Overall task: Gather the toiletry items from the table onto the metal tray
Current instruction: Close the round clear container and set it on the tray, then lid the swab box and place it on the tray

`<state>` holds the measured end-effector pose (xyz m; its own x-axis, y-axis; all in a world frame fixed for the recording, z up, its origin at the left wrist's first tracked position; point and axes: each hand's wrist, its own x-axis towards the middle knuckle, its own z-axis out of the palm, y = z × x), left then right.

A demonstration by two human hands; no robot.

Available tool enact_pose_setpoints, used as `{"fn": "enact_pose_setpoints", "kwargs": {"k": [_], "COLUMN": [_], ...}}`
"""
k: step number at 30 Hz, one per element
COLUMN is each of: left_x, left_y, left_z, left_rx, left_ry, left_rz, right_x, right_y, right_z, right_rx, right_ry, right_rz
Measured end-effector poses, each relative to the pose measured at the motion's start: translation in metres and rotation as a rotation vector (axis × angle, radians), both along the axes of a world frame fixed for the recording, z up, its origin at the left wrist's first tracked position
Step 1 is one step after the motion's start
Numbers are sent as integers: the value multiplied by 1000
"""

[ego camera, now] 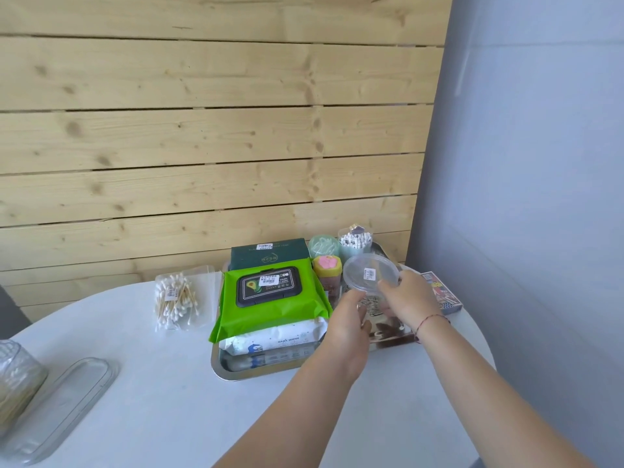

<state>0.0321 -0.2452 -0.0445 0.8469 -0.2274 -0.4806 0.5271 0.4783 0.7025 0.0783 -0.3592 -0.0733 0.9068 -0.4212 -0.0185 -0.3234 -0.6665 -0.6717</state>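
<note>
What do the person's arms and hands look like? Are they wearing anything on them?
Both arms are bare, with no sleeves in view and no gloves. The left hand has nothing on it that I can see. By the right hand, the wrist wears a thin red string bracelet. No watch or rings show.

Bright green wipes pack (270,307), dark green box (268,256), white table (162,400).

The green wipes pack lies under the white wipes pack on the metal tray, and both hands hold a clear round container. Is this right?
No. The head view shows the green wipes pack on top of the white wipes pack on the metal tray; left hand and right hand hold the clear round container.
</note>
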Motion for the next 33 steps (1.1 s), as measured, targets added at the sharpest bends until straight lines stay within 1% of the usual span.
{"fn": "enact_pose_setpoints", "kwargs": {"k": [2,3,6,8,10,11,13,15,16,18,19,21,22,23,25,27,29,31,33], "left_x": [-4,-7,-20,-36,-57,-68,-85,-102,-106,-114,-118,-122,-122,-123,-121,-115,-108,-102,-96], "left_y": [1,5,19,43,78,99,136,182,202,243,264,300,313,327,345,356,372,384,394], "left_z": [1,3,6,9,11,12,15,17,18,19,17,11,7,2,-10,-23,-40,-53,-62], "left_rx": [11,8,30,81,142,186,323,463,506,547,571,685,748,809,918,963,946,900,869], "left_ry": [-29,-37,-103,-162,-221,-252,-322,-374,-397,-419,-418,-376,-339,-297,-209,-144,-115,-118,-148], "left_rz": [-34,-54,-159,-188,-179,-148,-45,197,344,661,809,1040,1118,1173,1179,1073,934,813,781], "right_x": [-4,-9,-24,-44,-65,-76,-93,-106,-109,-110,-111,-109,-106,-105,-101,-93,-86,-83,-81], "right_y": [-2,-1,-2,13,42,63,100,146,163,202,224,265,283,303,336,358,380,395,407], "right_z": [2,6,21,36,48,53,60,62,60,50,45,29,20,13,0,-12,-23,-31,-37], "right_rx": [46,35,-70,-73,-25,-13,10,8,5,50,73,95,101,97,43,-34,-119,-174,-208], "right_ry": [-11,-29,-126,-279,-496,-592,-717,-766,-760,-654,-544,-240,-101,-6,89,139,176,165,143], "right_rz": [1,-5,-76,-130,-123,-69,110,350,443,606,685,834,889,930,947,922,898,850,806]}}
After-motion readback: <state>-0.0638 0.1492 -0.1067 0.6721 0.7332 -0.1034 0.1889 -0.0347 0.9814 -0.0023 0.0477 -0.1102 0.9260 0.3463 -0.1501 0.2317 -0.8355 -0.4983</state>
